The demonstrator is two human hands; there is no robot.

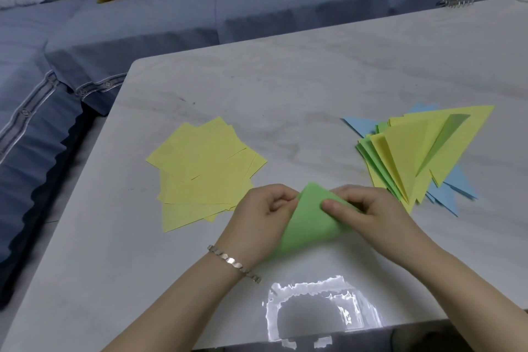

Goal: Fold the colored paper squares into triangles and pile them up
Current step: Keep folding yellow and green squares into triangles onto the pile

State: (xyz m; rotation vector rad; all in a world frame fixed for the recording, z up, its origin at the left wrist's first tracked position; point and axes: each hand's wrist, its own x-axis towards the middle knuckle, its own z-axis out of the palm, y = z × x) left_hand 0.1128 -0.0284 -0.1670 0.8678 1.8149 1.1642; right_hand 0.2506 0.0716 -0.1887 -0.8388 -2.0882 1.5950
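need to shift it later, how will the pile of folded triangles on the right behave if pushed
The pile of folded triangles would probably fan out rather than slide as one, since its sheets already lie splayed. Being thin paper, it is likely light and floppy. Top flaps gape, so they may catch.

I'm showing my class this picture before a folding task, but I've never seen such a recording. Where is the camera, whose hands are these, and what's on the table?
There's no machine here: one camera, worn on a person's head, looks down at their own bare hands. The left hand and right hand both pinch a green sheet, bent over mid-fold. On the table lie loose yellow squares at left and a pile of folded triangles, yellow, green and blue, at right.
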